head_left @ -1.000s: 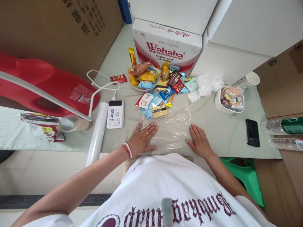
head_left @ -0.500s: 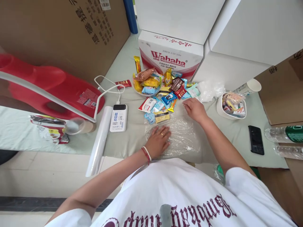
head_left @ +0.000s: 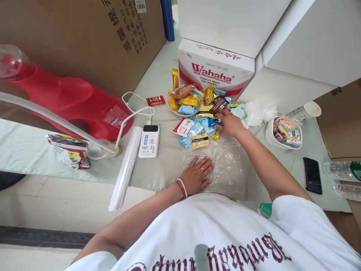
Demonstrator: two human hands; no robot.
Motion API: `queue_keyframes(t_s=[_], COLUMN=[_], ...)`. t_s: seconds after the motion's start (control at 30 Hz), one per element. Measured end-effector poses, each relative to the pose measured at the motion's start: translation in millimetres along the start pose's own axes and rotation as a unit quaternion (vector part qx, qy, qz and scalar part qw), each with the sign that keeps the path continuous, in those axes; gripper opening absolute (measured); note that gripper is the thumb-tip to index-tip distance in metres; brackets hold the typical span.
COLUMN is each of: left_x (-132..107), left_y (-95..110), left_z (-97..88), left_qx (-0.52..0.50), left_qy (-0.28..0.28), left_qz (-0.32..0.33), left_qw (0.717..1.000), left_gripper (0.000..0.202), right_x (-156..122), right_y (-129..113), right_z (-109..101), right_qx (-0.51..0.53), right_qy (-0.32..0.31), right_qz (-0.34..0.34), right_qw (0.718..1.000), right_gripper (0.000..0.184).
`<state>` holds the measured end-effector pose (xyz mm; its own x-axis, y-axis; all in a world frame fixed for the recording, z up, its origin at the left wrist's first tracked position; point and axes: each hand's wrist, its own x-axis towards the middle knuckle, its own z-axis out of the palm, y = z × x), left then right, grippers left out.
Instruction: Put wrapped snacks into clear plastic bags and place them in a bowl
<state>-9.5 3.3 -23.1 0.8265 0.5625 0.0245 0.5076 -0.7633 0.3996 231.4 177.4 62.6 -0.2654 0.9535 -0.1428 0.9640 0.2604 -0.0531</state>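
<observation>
My left hand [head_left: 197, 174] lies flat, fingers spread, on a clear plastic sheet or bag [head_left: 228, 165] at the table's near edge. My right hand [head_left: 231, 124] reaches into a heap of wrapped snacks, its thumb and fingers closed round a dark blue snack packet [head_left: 214, 122]. A brown packet [head_left: 219, 104] lies just beyond those fingers. Nearby are a white and red packet [head_left: 183, 127], a light blue packet [head_left: 196, 128] and a yellow packet [head_left: 200, 140]. Behind them stands a bowl [head_left: 180, 113] full of snacks.
A white power bank [head_left: 149, 145] with a cable and a roll of plastic film [head_left: 126, 169] lie left. Further left is a red jug [head_left: 84, 101]. A Wahaha carton [head_left: 214, 71] stands behind. To the right are a white tub [head_left: 270, 131], a paper cup [head_left: 311, 109] and a phone [head_left: 312, 175].
My right hand has moved left from the plastic's far edge into the snacks, onto the dark blue packet, which has shifted slightly right. My left hand stays on the plastic. The view has shifted.
</observation>
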Motion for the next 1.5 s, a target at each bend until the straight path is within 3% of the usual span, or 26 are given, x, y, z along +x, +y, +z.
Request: queue_keyframes(t_s=[0.1,0.17,0.27,0.37,0.43,0.53,0.6,0.67,0.73,0.83,0.93,1.0,1.07,1.17,1.27,1.37,1.5], left_x=[0,0,-1,-2,-3,-2,-2,-3,-4,-7,-9,-11,-13,-21,-32,-37,-32], left_y=[-1,-1,-2,-1,0,-1,-4,-10,-16,-25,-27,-27,-27,-30,-33,-36,-35], left_z=[2.0,2.5,1.8,0.5,-0.1,0.1,1.5,4.2,7.1,7.5,0.7,-4.7,-7.3,-5.5,-2.8,-4.0,-6.7], left_qx=[0.0,0.001,-0.003,-0.014,-0.025,-0.056,-0.091,-0.142,-0.205,-0.275,-0.275,-0.231,-0.172,-0.085,-0.024,-0.009,-0.004], left_qy=[-0.004,-0.008,-0.01,-0.004,0.003,0.02,0.04,0.077,0.127,0.195,0.234,0.238,0.209,0.124,0.066,0.061,0.055], left_qz=[0.0,0.001,-0.001,-0.001,-0.001,-0.005,-0.008,-0.014,-0.027,-0.067,-0.098,-0.086,-0.057,-0.063,-0.103,-0.128,-0.144], left_qw=[1.0,1.0,1.0,1.0,1.0,0.998,0.995,0.987,0.97,0.939,0.927,0.939,0.961,0.987,0.992,0.99,0.988], left_gripper=[0.063,0.064,0.064,0.064,0.066,0.067,0.064,0.061,0.062,0.058,0.049,0.041,0.037,0.039,0.05,0.057,0.055], right_x=[5,18,37,32,9,-51,-99,-144,-177,-200,-191,-167,-131,-73,-43,-54,-96], right_y=[-41,-72,-102,-102,-89,-60,-45,-39,-43,-52,-46,-31,-14,4,13,21,15], right_z=[-4,-2,5,7,3,-1,4,21,42,58,39,18,7,15,33,29,-9], right_qx=[0.005,-0.008,-0.04,-0.036,-0.001,0.075,0.115,0.121,0.101,0.068,0.092,0.095,0.057,0.015,-0.01,-0.003,0.023], right_qy=[0.021,0.012,-0.027,-0.026,0.015,0.116,0.182,0.203,0.176,0.034,-0.07,-0.056,-0.005,-0.012,-0.03,0.041,0.155], right_qz=[-0.128,-0.191,-0.19,-0.156,-0.119,-0.049,-0.037,-0.034,-0.024,-0.032,-0.071,-0.069,-0.033,-0.072,-0.111,-0.107,-0.104], right_qw=[0.991,0.982,0.981,0.987,0.993,0.989,0.976,0.971,0.979,0.997,0.991,0.992,0.998,0.997,0.993,0.993,0.982], right_gripper=[0.05,0.057,0.053,0.043,0.039,0.039,0.038,0.032,0.028,0.026,0.03,0.031,0.037,0.048,0.041,0.037,0.04])
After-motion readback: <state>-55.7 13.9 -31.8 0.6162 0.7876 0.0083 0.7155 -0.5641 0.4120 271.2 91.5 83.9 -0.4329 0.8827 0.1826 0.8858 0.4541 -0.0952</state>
